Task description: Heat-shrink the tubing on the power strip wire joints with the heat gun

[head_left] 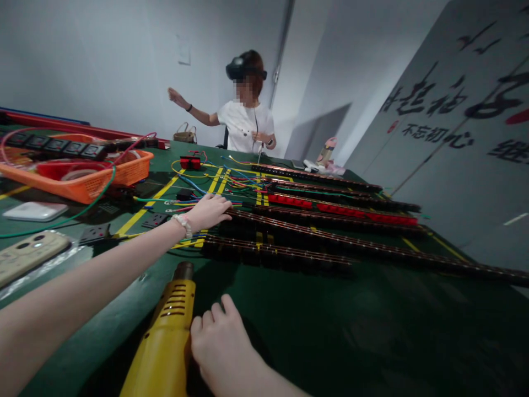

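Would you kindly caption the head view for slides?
Left hand at the black strips, right hand beside a yellow heat gun.

The lower edge cuts off the heat gun (163, 336); whether the right hand (219, 342) touches it cannot be told. The left hand (209, 211) covers the left end of the long strip (372, 242) — its grip there is unclear — and the strip's other end runs past the right edge. Phone (31, 253) and basket (88, 190) are cropped at left. The table (392, 325) hides the person's (243, 129) legs.
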`<move>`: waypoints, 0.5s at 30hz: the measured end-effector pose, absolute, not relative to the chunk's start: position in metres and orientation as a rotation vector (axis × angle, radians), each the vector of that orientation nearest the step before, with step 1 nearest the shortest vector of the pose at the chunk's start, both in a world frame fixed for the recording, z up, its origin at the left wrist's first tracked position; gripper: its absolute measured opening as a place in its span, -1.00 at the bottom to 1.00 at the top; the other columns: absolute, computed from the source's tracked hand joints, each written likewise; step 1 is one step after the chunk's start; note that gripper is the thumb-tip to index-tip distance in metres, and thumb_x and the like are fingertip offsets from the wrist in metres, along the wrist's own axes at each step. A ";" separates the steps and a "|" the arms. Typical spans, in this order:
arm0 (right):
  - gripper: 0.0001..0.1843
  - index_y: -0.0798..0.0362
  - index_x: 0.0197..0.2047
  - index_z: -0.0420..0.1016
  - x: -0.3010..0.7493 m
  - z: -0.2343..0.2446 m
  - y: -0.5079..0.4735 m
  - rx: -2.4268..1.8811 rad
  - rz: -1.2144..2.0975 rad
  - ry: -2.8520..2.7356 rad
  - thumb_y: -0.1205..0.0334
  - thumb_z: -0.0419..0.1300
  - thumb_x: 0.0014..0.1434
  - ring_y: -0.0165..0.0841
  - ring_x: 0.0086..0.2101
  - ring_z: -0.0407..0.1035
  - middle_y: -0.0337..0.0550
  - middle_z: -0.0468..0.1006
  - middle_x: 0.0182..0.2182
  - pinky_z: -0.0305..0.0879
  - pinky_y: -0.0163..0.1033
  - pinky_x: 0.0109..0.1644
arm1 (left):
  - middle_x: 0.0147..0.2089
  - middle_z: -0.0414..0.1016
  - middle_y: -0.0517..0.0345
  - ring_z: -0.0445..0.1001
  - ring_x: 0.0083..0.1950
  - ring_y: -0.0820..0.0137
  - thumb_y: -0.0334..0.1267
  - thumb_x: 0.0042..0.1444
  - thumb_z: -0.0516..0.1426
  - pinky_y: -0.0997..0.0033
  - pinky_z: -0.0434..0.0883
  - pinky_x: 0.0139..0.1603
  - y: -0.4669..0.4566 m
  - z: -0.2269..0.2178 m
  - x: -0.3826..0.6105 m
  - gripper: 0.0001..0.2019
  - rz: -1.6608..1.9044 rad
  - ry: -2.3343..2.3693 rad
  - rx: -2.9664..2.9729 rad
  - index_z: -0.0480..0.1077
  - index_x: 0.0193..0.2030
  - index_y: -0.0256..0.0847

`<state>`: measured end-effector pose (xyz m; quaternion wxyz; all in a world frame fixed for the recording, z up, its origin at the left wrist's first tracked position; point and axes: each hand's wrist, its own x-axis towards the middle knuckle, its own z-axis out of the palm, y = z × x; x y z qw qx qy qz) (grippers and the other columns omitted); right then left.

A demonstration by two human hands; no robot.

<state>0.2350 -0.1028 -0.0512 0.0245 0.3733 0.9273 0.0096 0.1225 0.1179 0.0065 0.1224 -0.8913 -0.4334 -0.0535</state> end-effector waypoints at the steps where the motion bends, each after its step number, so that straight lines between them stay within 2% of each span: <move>1: -0.71 0.29 -0.23 0.32 0.235 -0.051 -0.104 1.140 0.052 2.885 0.24 0.04 0.03 -0.21 -0.21 0.32 0.06 0.39 -0.34 0.07 0.09 0.06 | -0.08 0.34 0.04 0.29 -0.01 0.29 -0.01 0.19 -0.06 0.32 0.11 0.00 0.113 0.012 0.122 -0.62 -0.172 -1.227 -2.561 0.28 -0.03 -0.25; 8: -0.73 0.26 -0.21 0.34 0.236 -0.052 -0.105 1.098 0.100 2.937 0.29 0.04 0.01 -0.25 -0.23 0.32 0.03 0.40 -0.35 0.06 0.13 0.06 | -0.12 0.31 0.04 0.30 -0.07 0.32 -0.01 0.21 -0.10 0.36 0.16 -0.06 0.053 0.062 0.116 -0.61 -0.235 -1.077 -2.458 0.27 -0.08 -0.30; 12: -0.77 0.28 -0.26 0.33 0.235 -0.046 -0.105 1.064 0.088 2.926 0.30 0.04 0.02 -0.21 -0.28 0.34 0.04 0.37 -0.42 0.20 0.05 -0.14 | -0.12 0.32 0.08 0.32 -0.11 0.41 0.02 0.20 -0.11 0.45 0.20 -0.10 0.011 0.064 0.110 -0.60 -0.253 -1.065 -2.596 0.28 -0.08 -0.27; 15: -0.80 0.27 -0.29 0.31 0.231 -0.046 -0.110 1.067 0.107 2.933 0.33 0.04 -0.01 -0.25 -0.35 0.33 0.00 0.34 -0.46 0.24 -0.05 -0.28 | -0.14 0.33 0.12 0.35 -0.16 0.44 0.01 0.18 -0.07 0.48 0.23 -0.16 -0.015 0.053 0.106 -0.62 -0.152 -1.071 -2.772 0.28 -0.07 -0.25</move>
